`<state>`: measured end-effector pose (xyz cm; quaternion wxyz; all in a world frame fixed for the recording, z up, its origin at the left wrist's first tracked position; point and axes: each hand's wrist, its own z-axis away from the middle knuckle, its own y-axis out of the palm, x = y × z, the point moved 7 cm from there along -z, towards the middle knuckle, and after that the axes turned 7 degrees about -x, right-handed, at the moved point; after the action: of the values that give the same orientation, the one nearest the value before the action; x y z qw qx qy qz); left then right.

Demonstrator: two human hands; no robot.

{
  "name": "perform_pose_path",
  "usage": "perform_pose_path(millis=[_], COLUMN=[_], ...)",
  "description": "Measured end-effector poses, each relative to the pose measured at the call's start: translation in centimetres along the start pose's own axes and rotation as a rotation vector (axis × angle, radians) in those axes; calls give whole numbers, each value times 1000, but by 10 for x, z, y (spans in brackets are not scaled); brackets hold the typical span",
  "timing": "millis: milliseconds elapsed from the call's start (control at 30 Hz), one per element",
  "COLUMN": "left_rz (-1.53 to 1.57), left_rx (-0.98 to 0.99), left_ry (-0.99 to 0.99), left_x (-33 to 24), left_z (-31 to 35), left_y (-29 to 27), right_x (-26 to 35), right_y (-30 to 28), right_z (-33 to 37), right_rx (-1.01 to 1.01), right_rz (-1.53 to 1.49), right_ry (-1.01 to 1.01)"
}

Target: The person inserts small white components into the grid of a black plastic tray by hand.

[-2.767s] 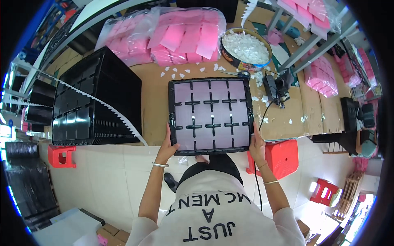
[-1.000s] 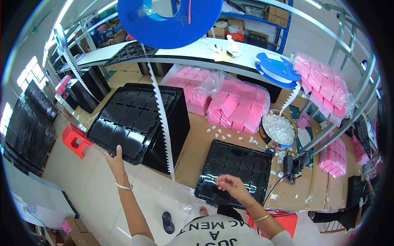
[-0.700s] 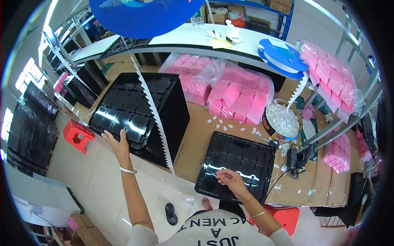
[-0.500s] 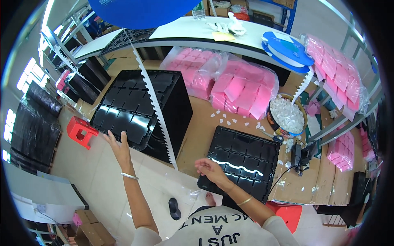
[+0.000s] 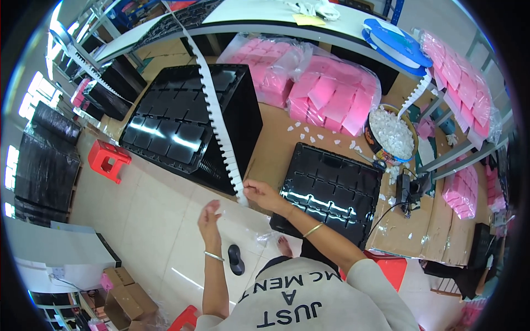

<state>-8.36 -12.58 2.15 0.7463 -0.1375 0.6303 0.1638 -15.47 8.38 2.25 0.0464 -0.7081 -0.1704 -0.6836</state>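
A long white notched strip (image 5: 214, 113) hangs down across a tall stack of black compartment trays (image 5: 165, 118). My right hand (image 5: 264, 194) is at the strip's lower end, fingers bent in a pinch against its edge; the fingertips show only in part. To the left and nearer, my left hand (image 5: 210, 220) is raised over the floor, fingers loosely bent and apart, holding nothing. A single glossy black tray (image 5: 331, 187) lies on the cardboard-covered table, just right of my right hand and under my right forearm.
Bagged pink pieces (image 5: 334, 96) stand behind the tray. A round tub (image 5: 391, 135) of white scraps is at right, with a blue reel (image 5: 397, 45) above it. A black device (image 5: 407, 193) with a cable sits by the tray. A red stool (image 5: 109, 160) stands on the floor.
My right hand has moved from over the single tray up and left to the strip's end. My left hand has left the tray stack, coming right and nearer. The view has shifted.
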Motion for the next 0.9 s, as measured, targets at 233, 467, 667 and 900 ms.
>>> perform_pose_path(millis=[233, 467, 667, 900], left_rz=[-94, 33, 45, 45], left_rx=[946, 721, 548, 458], left_ry=[-277, -222, -251, -325], left_x=[32, 10, 7, 7], left_z=[69, 94, 98, 106], left_y=[83, 135, 151, 171], right_x=[43, 47, 51, 43], right_y=[12, -39, -86, -96], right_z=[67, 91, 157, 163], right_rx=[420, 61, -375, -412], right_rz=[-264, -11, 234, 345], right_ry=[294, 188, 132, 217])
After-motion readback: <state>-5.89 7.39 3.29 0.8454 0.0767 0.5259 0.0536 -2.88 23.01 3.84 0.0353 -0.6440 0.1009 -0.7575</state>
